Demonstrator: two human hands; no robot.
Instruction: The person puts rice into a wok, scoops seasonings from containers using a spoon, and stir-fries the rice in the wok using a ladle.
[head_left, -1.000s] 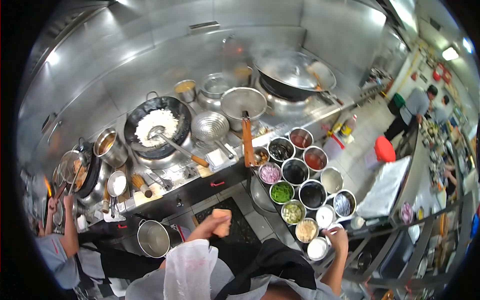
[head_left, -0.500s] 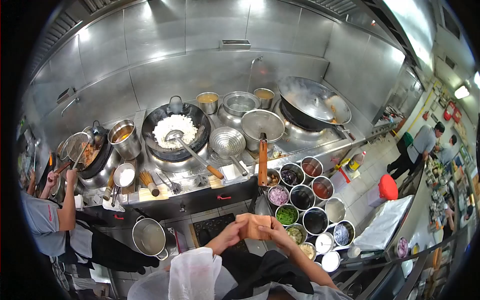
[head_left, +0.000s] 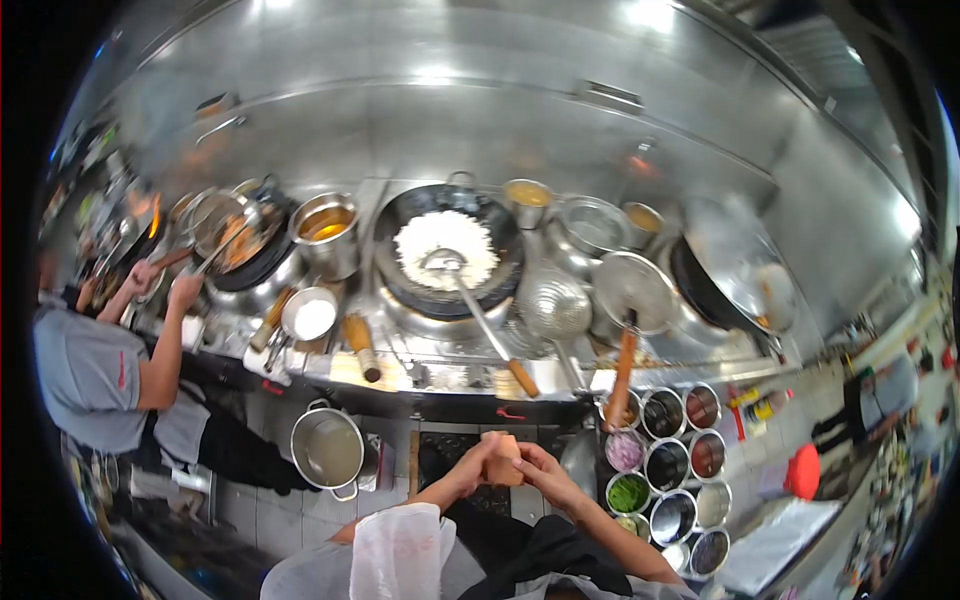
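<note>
My left hand (head_left: 470, 472) and my right hand (head_left: 547, 477) are together low in the middle of the head view. Both grip a small, flat tan-orange piece (head_left: 504, 466) that looks folded; its material is not clear. Beyond my hands, a black wok (head_left: 387, 215) holds white rice (head_left: 448, 238). A ladle (head_left: 482, 318) with a wooden handle lies across it, its bowl in the rice and its handle pointing at me. A perforated strainer (head_left: 555, 302) and a round mesh sieve (head_left: 634, 290) sit to the right of the wok.
Several metal tubs of ingredients, including one of green vegetables (head_left: 628, 493), stand at my right. A large pot (head_left: 328, 450) is low on the left. A brush (head_left: 361, 347) lies on the counter edge (head_left: 455, 378). A co-worker (head_left: 95, 365) works at another wok on the left.
The view has turned left, so the stove and tubs appear farther right. The tan-orange piece looks narrower between my hands, which stay on it.
</note>
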